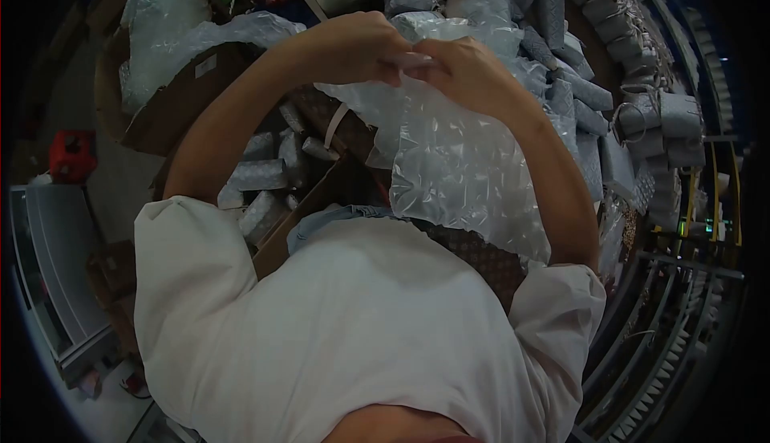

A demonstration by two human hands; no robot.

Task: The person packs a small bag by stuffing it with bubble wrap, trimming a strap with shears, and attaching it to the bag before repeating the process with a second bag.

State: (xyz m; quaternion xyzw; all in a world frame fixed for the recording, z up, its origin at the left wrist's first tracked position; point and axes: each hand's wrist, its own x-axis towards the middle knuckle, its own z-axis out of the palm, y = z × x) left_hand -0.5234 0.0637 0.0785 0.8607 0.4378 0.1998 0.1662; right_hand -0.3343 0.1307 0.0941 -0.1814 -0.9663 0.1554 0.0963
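Observation:
My left hand (pixel 373 48) and my right hand (pixel 464 72) meet at the top middle of the head view, fingers closed. Between them, a whitish bunched piece of plastic film is pinched. From there a clear air-cushion sheet (pixel 457 158) with puffed cells hangs down along my right forearm towards my body. Under and beside the sheet lies a brown patterned surface with a pale strap (pixel 335 128). The fingertips partly hide the film at the pinch.
A cardboard box (pixel 180 90) with more plastic film stands at left. Several grey wrapped bundles (pixel 261 174) lie in a carton near my left elbow. Many grey patterned bags (pixel 678 114) pile up at right, near a metal rack (pixel 666 339). A red object (pixel 72 156) sits far left.

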